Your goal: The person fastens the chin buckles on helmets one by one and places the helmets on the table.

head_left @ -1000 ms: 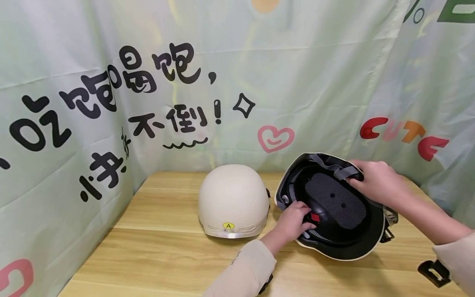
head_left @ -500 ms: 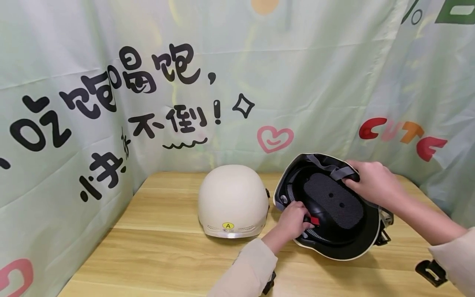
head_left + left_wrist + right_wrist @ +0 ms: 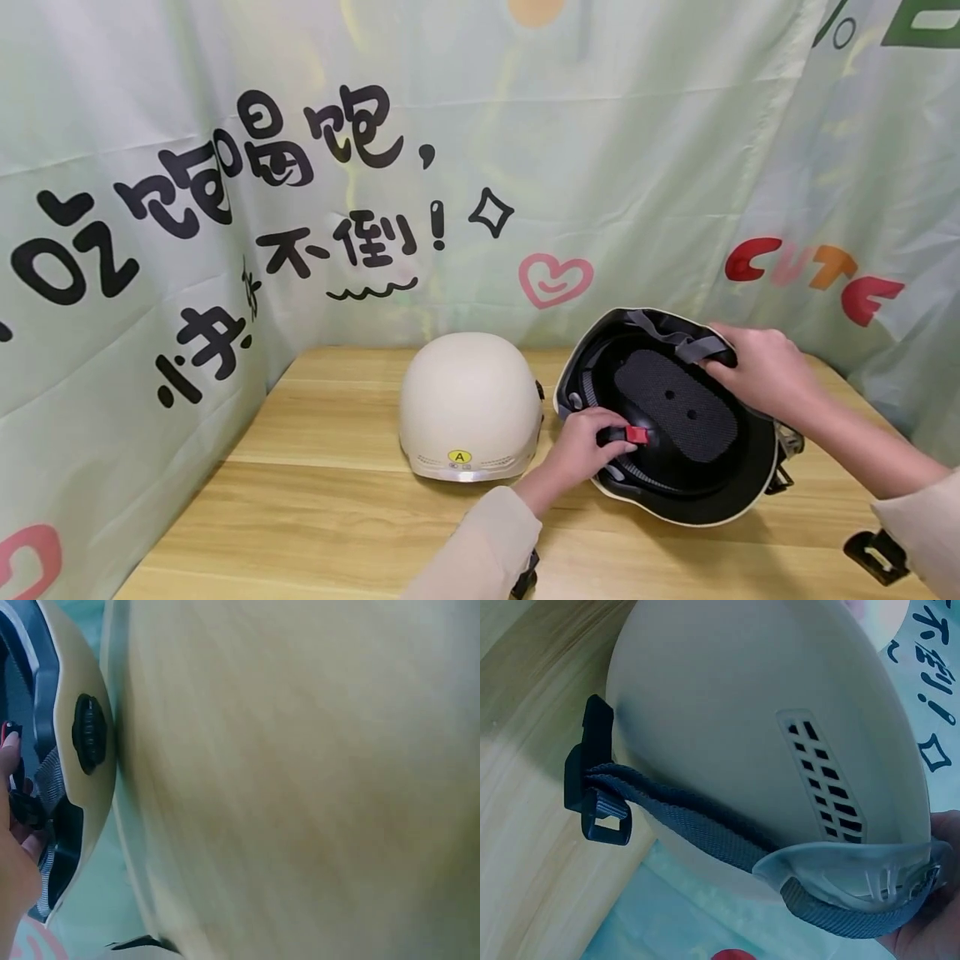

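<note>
A cream helmet (image 3: 675, 408) is tipped on its side at the right of the table, its black padded inside toward me. My right hand (image 3: 765, 367) grips its upper right rim, near a grey strap. Between thumb and fingers, my left hand (image 3: 573, 446) pinches a black buckle with a red tab (image 3: 636, 434), in front of the helmet's inner wall. In the right wrist view the shell (image 3: 765, 712) shows a vent (image 3: 821, 776), and a strap with a black clip (image 3: 604, 772) hangs from it. The left wrist view has the left fingertips (image 3: 10, 750) at the red tab.
A second cream helmet (image 3: 471, 400) with a yellow "A" sticker (image 3: 460, 457) stands upright to the left, close beside the tipped one. Under both is a wooden table (image 3: 337, 517). A printed cloth (image 3: 637, 167) hangs behind the table and along its left.
My left hand has drawn slightly left and its fingers have shifted on the buckle, so more of the red tab shows. The right hand keeps its grip, and the tipped helmet has barely moved.
</note>
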Action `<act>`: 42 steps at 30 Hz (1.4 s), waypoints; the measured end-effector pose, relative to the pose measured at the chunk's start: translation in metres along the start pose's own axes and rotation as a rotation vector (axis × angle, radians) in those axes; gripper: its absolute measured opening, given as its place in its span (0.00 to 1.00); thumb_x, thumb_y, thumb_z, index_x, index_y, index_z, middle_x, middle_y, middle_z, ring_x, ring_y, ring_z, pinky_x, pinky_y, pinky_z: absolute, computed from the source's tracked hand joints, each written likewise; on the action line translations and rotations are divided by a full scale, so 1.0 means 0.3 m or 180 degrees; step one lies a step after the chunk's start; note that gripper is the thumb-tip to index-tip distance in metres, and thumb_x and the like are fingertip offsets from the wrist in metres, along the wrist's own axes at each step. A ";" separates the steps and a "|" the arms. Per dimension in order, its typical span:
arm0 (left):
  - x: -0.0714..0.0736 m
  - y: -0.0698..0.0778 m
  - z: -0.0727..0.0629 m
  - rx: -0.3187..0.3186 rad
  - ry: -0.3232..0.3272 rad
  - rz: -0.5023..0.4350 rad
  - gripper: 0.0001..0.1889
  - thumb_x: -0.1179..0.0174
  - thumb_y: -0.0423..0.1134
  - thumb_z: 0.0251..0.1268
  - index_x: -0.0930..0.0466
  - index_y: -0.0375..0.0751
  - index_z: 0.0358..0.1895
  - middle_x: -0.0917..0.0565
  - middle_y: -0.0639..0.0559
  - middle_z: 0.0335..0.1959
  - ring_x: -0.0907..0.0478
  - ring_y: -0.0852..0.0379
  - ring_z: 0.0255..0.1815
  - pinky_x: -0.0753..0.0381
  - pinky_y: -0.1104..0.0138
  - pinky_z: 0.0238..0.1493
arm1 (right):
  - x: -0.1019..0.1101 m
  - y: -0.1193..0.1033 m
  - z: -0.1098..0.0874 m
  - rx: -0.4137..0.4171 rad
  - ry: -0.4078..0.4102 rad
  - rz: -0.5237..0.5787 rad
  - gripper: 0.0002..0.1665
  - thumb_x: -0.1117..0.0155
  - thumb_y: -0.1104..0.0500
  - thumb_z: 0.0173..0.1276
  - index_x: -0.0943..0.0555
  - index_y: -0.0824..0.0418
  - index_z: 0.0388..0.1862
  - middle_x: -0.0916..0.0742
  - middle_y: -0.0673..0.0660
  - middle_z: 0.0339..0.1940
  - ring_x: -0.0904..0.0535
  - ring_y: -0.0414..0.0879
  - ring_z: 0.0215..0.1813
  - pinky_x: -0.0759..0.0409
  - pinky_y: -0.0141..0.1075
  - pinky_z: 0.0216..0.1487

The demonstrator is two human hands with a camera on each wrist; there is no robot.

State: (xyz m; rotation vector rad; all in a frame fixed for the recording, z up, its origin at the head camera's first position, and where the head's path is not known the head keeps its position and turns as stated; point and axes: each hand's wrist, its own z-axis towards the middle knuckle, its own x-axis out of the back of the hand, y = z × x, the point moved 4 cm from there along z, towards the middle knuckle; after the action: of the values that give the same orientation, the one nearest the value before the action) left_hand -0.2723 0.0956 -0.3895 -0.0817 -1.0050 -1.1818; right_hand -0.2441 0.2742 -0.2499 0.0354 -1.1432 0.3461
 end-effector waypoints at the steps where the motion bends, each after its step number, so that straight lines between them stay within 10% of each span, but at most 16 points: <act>1: 0.008 0.004 0.002 0.0007 0.0029 -0.0057 0.12 0.32 0.40 0.52 0.16 0.38 0.38 0.14 0.50 0.38 0.19 0.61 0.44 0.28 0.82 0.51 | 0.000 0.005 -0.002 -0.0001 0.0026 -0.0001 0.16 0.35 0.64 0.53 0.22 0.67 0.42 0.18 0.59 0.22 0.24 0.55 0.25 0.30 0.46 0.24; 16: 0.105 0.042 0.040 0.0006 0.0214 -0.0151 0.12 0.32 0.39 0.52 0.15 0.37 0.40 0.13 0.49 0.37 0.17 0.60 0.42 0.26 0.82 0.49 | -0.006 0.056 -0.021 -0.0102 0.0204 0.0013 0.09 0.34 0.63 0.52 0.23 0.63 0.32 0.25 0.51 0.14 0.31 0.50 0.21 0.39 0.37 0.23; 34: 0.187 0.043 0.089 0.0209 0.0273 0.0032 0.13 0.34 0.39 0.55 0.16 0.38 0.43 0.14 0.49 0.40 0.19 0.58 0.45 0.24 0.78 0.50 | -0.043 0.163 -0.072 -0.0667 0.0221 0.0273 0.22 0.36 0.59 0.56 0.23 0.76 0.44 0.19 0.70 0.21 0.25 0.66 0.27 0.31 0.47 0.25; 42: 0.192 0.033 0.099 0.0286 0.0266 -0.0004 0.13 0.35 0.39 0.55 0.17 0.38 0.44 0.15 0.48 0.42 0.19 0.58 0.46 0.24 0.77 0.50 | -0.073 0.186 -0.107 -0.0924 0.0346 0.0393 0.13 0.37 0.57 0.55 0.25 0.64 0.18 0.28 0.53 0.11 0.33 0.47 0.20 0.41 0.35 0.20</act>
State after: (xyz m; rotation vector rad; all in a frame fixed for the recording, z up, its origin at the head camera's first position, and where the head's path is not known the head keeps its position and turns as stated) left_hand -0.2814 0.0737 -0.3282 0.0391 -0.9830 -1.1308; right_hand -0.2398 0.3279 -0.2913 -0.3066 -1.0806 0.2851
